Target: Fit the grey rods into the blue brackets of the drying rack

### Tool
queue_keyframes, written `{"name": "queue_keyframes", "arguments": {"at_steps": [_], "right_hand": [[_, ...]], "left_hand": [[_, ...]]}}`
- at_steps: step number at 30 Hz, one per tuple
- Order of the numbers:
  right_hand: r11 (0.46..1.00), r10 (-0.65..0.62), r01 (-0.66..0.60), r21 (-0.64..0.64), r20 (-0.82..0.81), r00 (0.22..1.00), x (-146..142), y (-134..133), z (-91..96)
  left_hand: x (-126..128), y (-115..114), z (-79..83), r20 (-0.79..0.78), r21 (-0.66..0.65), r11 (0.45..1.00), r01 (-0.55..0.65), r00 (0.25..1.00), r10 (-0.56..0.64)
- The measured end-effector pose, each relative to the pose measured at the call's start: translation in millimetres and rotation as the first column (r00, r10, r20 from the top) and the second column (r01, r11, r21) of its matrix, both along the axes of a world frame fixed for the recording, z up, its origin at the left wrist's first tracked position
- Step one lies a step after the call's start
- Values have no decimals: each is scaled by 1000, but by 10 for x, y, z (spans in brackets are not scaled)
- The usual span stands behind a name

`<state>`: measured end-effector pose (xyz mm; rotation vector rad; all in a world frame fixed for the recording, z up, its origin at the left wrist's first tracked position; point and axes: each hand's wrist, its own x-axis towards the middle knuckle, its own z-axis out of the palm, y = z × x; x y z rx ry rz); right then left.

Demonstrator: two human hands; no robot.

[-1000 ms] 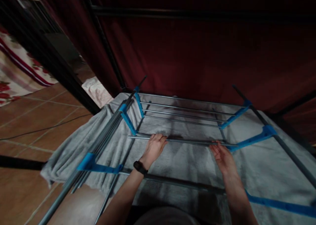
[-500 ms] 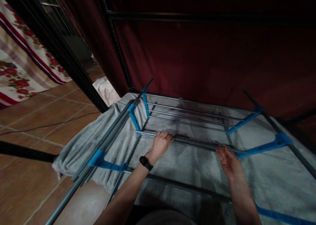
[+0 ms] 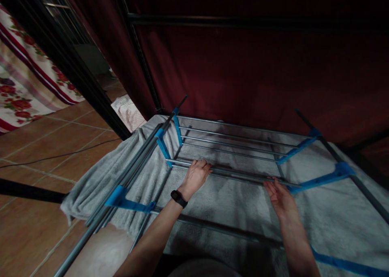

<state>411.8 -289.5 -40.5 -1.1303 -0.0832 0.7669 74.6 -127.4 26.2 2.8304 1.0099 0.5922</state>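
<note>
My left hand (image 3: 198, 176), with a black band on its wrist, is closed over a thin grey metal tube (image 3: 237, 173) from above. Farther right, the fingers of my right hand (image 3: 282, 200) pinch the same tube, palm partly turned up. The tube lies nearly level, just above and along a fixed crossbar of a rack frame. Its left end is by one blue plastic bracket (image 3: 163, 147), its right end over another blue bracket (image 3: 323, 179). Parts of the tube are hidden under my fingers.
Several loose tubes (image 3: 133, 169) lie bundled along the rack's left side. A grey blanket (image 3: 231, 204) spreads beneath the frame. Dark red curtain (image 3: 258, 78) hangs behind, with a black metal post (image 3: 69, 62) at left. A cable (image 3: 60, 153) crosses the tiled floor.
The view has shifted very slightly. Both hands keep their places on the tube, with no clear movement of the tube along the frame.
</note>
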Motion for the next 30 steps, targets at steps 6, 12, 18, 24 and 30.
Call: {"name": "queue_keyframes", "arguments": {"at_steps": [6,12,18,24,30], "right_hand": [[1000,-7,8,-13,13,1000,-33,0,35],[1000,0,0,-11,19,1000,-7,-6,-12],[999,22,-22,34,19,1000,-7,-12,-43],[989,23,-14,147,-56,998,-180,-15,154],[986,13,-4,166,-54,998,-246,17,228]], "left_hand": [[1,-7,4,-5,-3,1000,-10,1000,10],[2,-33,61,3,5,1000,-15,1000,14],[-16,-46,53,-7,11,1000,-6,1000,6],[-41,-13,62,-5,38,999,8,1000,-7],[-36,66,56,22,60,998,27,999,-29]]}}
